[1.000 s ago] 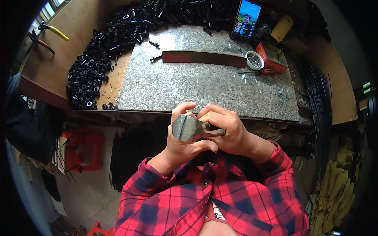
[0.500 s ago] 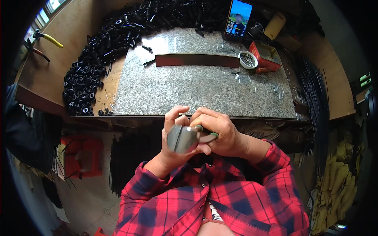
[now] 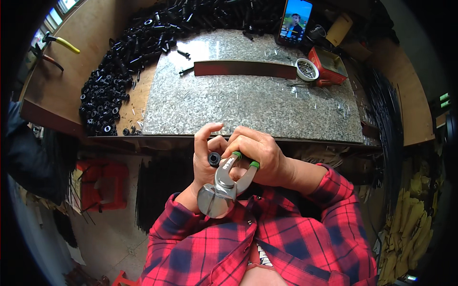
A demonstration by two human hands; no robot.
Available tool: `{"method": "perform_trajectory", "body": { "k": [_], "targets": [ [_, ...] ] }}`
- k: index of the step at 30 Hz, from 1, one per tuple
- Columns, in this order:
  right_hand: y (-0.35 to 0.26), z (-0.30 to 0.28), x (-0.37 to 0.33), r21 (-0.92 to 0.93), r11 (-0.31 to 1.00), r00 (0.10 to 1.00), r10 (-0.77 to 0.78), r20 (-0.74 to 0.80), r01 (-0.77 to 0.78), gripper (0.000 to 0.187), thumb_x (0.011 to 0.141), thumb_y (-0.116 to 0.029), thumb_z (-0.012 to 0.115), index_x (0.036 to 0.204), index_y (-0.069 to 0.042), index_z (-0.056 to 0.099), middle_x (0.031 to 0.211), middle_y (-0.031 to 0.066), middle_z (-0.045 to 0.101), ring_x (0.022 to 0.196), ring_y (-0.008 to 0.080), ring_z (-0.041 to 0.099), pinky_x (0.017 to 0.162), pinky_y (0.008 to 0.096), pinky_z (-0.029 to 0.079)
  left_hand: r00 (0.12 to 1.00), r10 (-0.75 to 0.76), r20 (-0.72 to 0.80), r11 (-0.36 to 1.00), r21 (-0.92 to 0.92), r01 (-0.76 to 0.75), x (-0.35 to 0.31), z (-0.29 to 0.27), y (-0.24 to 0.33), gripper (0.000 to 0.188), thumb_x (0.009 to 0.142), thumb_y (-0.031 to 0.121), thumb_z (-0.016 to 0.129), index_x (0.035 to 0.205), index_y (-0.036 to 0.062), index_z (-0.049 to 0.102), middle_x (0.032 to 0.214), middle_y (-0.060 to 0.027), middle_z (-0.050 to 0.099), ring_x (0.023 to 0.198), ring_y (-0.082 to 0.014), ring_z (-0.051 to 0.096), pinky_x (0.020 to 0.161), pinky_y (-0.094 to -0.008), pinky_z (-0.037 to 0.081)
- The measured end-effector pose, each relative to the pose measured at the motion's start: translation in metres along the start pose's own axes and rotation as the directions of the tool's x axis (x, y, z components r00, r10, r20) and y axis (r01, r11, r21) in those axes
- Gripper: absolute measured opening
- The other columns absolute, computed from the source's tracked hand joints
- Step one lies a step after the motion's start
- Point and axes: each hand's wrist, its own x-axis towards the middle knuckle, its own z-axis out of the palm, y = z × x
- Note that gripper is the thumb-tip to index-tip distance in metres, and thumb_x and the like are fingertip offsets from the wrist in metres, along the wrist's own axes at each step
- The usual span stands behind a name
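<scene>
My right hand (image 3: 260, 152) is wrapped round the green-trimmed handles of metal end-cutting pincers (image 3: 224, 188), whose wide rounded jaws point down toward my chest. Close beside it, my left hand (image 3: 204, 152) is closed on a black tubular part (image 3: 214, 158) with its round hollow end facing up; the index finger is raised and bent. The tube's end lies next to the pincers' upper handle. The rest of the tube is hidden by my fingers. Both hands are in front of the table's near edge, above my lap.
A speckled stone slab (image 3: 191, 105) bears a long dark strip (image 3: 243, 69), a white bowl of small metal pieces (image 3: 307, 70) and a red box (image 3: 329, 66). Black parts (image 3: 100, 105) are heaped left and behind. A phone (image 3: 294, 21) stands at the back; long black rods (image 3: 381, 105) lie right.
The pincers' jaws have swung down toward my chest and away from my left fingers, uncovering the end of the black tube. The whole view has shifted slightly.
</scene>
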Motion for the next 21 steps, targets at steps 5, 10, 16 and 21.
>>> {"method": "perform_trajectory", "body": {
  "k": [5, 10, 16, 21],
  "targets": [
    [-0.006, 0.006, 0.005, 0.016, 0.997, 0.997, 0.081, 0.002, -0.081, 0.02, 0.069, -0.008, 0.072, 0.082, -0.002, 0.058, 0.075, 0.0106, 0.054, 0.065, 0.0243, 0.056, 0.055, 0.0316, 0.045, 0.995, 0.096, -0.001, 0.992, 0.078, -0.096, -0.002, -0.007, -0.008, 0.09, 0.066, 0.018, 0.086, 0.134, 0.0098, 0.027, 0.074, -0.0028, 0.053, 0.065, -0.0088, 0.051, 0.056, -0.0213, 0.038],
    [-0.001, 0.007, 0.006, 0.064, 0.984, 0.986, 0.165, 0.036, -0.167, 0.036, 0.067, -0.021, 0.079, 0.086, 0.0, 0.058, 0.08, 0.0114, 0.057, 0.072, 0.0257, 0.058, 0.062, 0.0321, 0.047, 0.973, 0.222, -0.06, 0.974, 0.061, -0.218, 0.003, -0.004, -0.014, 0.1, 0.056, 0.04, 0.088, 0.129, 0.0023, 0.031, 0.072, -0.0009, 0.052, 0.061, -0.0085, 0.049, 0.055, -0.0234, 0.04],
    [0.0, 0.007, 0.011, 0.083, 0.996, 0.997, 0.032, 0.076, -0.039, 0.037, 0.068, -0.021, 0.079, 0.089, 0.001, 0.059, 0.082, 0.0122, 0.059, 0.075, 0.0261, 0.06, 0.063, 0.0327, 0.048, 0.984, 0.152, -0.097, 0.988, -0.005, -0.153, 0.002, -0.01, -0.01, 0.105, 0.055, 0.044, 0.088, 0.13, 0.0021, 0.029, 0.065, 0.0003, 0.048, 0.058, -0.0083, 0.047, 0.052, -0.0217, 0.036],
    [-0.002, 0.009, 0.014, 0.02, 1.0, 0.996, 0.006, 0.086, -0.007, 0.026, 0.068, -0.007, 0.074, 0.088, 0.0, 0.06, 0.081, 0.0121, 0.06, 0.074, 0.026, 0.06, 0.062, 0.0332, 0.049, 0.994, 0.113, 0.004, 0.994, 0.011, -0.113, -0.002, -0.016, -0.009, 0.103, 0.059, 0.035, 0.088, 0.133, 0.0033, 0.023, 0.074, -0.0019, 0.051, 0.064, -0.0101, 0.052, 0.056, -0.0217, 0.038]
  ]
}}
